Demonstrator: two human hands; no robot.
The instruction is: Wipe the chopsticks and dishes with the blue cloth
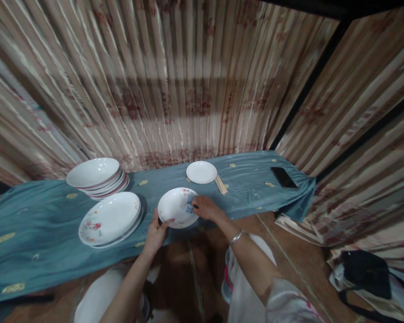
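Pleated beige curtains with reddish floral prints [188, 67] hang behind a table covered in teal patterned fabric [249, 188]. Near its front edge, right of the stack of white flower-printed ceramic plates [111, 217], is a round, white, shallow ceramic dish with red flowers [173, 204], hollow face up, appearing longest from left to right; whether it touches the fabric is unclear. The left hand [156, 231] grips its near-left rim, thumb on top. The right hand's fingers close on a crumpled bluish cloth [189, 205] against the dish's right inner side.
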